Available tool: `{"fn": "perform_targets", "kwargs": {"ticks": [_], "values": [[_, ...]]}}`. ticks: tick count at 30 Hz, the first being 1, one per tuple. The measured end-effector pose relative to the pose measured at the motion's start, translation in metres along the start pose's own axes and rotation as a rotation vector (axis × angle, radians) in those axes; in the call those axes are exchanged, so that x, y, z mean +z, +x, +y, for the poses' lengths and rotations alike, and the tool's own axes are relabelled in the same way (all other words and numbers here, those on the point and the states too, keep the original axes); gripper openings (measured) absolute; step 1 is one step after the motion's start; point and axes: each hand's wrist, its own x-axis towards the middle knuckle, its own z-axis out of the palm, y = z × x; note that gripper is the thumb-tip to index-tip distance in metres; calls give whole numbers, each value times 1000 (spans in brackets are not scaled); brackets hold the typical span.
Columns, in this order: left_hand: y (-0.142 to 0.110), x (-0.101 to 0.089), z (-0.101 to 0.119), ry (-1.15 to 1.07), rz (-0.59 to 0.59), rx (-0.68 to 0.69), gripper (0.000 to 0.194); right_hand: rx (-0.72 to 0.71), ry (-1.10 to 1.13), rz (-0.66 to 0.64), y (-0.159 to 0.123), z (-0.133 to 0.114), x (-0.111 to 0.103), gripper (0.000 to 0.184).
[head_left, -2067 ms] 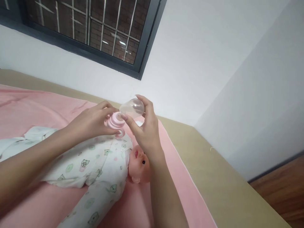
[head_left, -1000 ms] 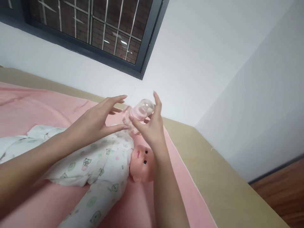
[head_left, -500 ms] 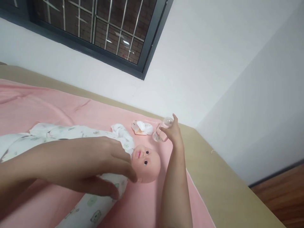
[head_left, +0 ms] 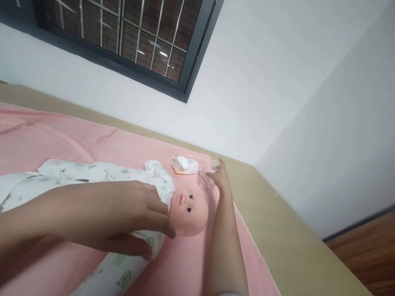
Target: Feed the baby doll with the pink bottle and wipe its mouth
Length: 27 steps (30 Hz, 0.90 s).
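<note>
A baby doll (head_left: 188,210) in a white printed sleepsuit lies on a pink sheet (head_left: 55,135), head to the right. My left hand (head_left: 135,220) hovers over the doll's chest and shoulder, fingers loosely stretched, with nothing in them. My right hand (head_left: 219,177) reaches past the doll's head to the sheet's far corner, fingers closed on a small clear bottle (head_left: 207,176) that stands on the sheet there. A folded white and pink cloth (head_left: 184,164) lies just left of the bottle.
The sheet covers a tan mattress (head_left: 277,230) set in the corner of white walls. A dark-framed barred window (head_left: 123,37) is above. Wooden floor (head_left: 367,255) shows at the lower right.
My two hands held the bottle and its clear cap together above the doll. My right hand then carried the bottle to the sheet's far corner, while my left hand dropped over the doll's chest.
</note>
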Motion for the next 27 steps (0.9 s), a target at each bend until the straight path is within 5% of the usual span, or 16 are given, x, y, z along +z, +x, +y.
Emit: {"fn": "perform_targets", "kwargs": {"ticks": [10,15,20,27], "values": [[0,9,3,164,-33,66,34,72,49,-180,-7,-16,-17,112],[4,21,14,252,-32,164,26,61,-131,-161,-13,-40,-44,103],[15,35,28,390,13,225,18,-139,-200,-114,-42,-82,-85,81],[7,45,60,436,25,260,13,-668,-19,-12,-155,-164,-134,49]]}}
